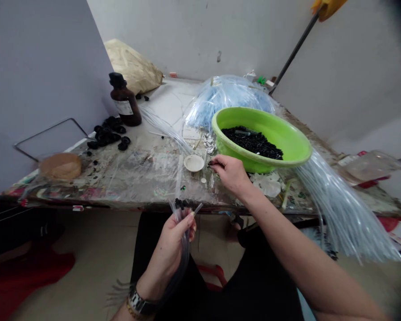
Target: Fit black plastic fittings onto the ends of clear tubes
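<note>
Apparently caught mid-step, loaded on both sides. Held a tube bundle (178,215) in the left hand (173,234), with fingers wrapped around it and thumb pressed across, near the middle of the near edge of the worktop (133,171). Saw black pieces (182,203) clustered by the upper tube ends; couldn't tell how many, or how firmly seated. Let the lower length hang down past the wrist, below the worktop.

Pinched, seemingly, a small dark piece (210,164) between thumb and fingers of the right hand (230,175), just right of the white dish (194,163), a little in from the near edge. Too small to identify; couldn't rule out dark stains on the fingertips.

Spotted plenty of dark stock (254,143) in the green basin (292,136), toward the worktop's right end, just beyond the right hand. Also logged a bluish tubing heap (229,96) near the far edge, loose clear tubes (345,209) spilling over the near edge at right, and a brown bottle (125,104) toward the left edge, beside some black lumps (107,133).

Judged the step as handling a single piece by the dish: picking up or dipping, hard to say which. Next, called for a steady pinch, clearance from the dish rim, and a firm left grip to stop the tube ends fanning out.
</note>
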